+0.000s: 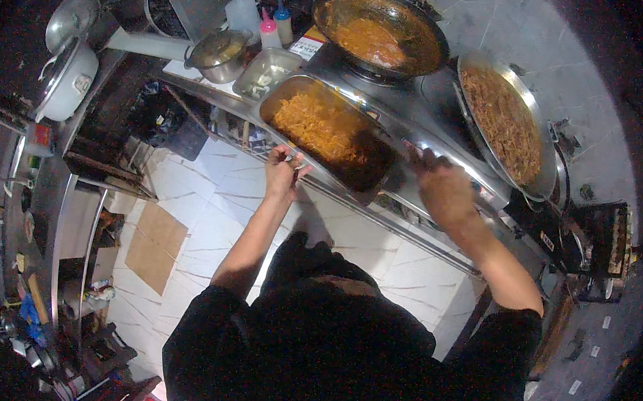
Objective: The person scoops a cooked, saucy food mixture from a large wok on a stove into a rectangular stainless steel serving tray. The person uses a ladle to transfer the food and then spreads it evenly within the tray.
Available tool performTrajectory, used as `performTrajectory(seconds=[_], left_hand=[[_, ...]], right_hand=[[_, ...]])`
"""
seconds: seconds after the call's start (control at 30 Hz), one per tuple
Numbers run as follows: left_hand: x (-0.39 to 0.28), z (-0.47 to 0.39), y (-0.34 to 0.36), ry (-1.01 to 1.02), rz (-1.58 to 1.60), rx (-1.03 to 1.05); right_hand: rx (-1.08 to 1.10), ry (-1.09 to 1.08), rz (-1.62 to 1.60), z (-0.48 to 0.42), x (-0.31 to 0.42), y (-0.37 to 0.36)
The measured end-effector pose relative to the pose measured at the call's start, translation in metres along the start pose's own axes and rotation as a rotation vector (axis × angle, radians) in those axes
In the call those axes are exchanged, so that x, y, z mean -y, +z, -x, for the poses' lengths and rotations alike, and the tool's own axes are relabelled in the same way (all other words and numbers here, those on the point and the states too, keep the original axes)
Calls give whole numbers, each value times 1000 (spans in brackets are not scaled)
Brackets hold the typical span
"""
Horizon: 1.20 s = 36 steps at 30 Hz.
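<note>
A deep rectangular metal pan (266, 115) holds orange-sauced food (315, 123) in front of the stove. Its right half lies in shadow. My left hand (284, 173) is at the pan's near rim, fingers bent and apart; whether they touch the rim is unclear. Blurred by motion, my right hand (448, 192) hovers by the stove's front panel (469, 169), right of the pan. Whether anything is in its fingers cannot be made out. Behind the pan, a large dark wok (433, 46) with orange sauce (369, 42) sits on a burner.
At right stands a wide metal pan (522, 94) of browned shredded food. Left of the rectangular pan are a clear container (269, 65), a lidded pot (219, 59) and two squeeze bottles (270, 32). A white cooker (75, 85) stands far left. Brown cardboard (156, 247) lies on the tiled floor.
</note>
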State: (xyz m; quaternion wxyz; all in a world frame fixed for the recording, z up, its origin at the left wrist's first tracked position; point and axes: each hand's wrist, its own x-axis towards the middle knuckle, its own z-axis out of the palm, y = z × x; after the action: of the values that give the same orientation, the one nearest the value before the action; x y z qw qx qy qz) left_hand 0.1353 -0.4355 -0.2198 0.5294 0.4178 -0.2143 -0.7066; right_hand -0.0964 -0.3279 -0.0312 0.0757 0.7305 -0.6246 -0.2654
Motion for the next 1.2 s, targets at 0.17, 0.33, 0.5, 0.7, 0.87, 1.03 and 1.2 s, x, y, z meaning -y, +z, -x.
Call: performTrajectory(seconds=[0.17, 0.33, 0.5, 0.7, 0.87, 1.03, 1.2], left_hand=[[2, -2, -8, 10, 41, -22], [-3, -1, 1, -10, 44, -7], [-2, -1, -4, -2, 53, 9], [-13, 7, 4, -52, 70, -69], [-17, 9, 6, -58, 61, 24], [-24, 11, 7, -91, 45, 84], [-28, 11, 2, -82, -40, 87]], right_hand=[[-91, 1, -36, 7, 2, -20], [-134, -73, -42, 4, -7, 7], [-168, 85, -69, 7, -47, -40], [-698, 211, -31, -66, -110, -97], [-434, 323, 120, -211, -134, -78], [-315, 308, 220, -295, -95, -75], [-430, 171, 219, -266, -87, -122]])
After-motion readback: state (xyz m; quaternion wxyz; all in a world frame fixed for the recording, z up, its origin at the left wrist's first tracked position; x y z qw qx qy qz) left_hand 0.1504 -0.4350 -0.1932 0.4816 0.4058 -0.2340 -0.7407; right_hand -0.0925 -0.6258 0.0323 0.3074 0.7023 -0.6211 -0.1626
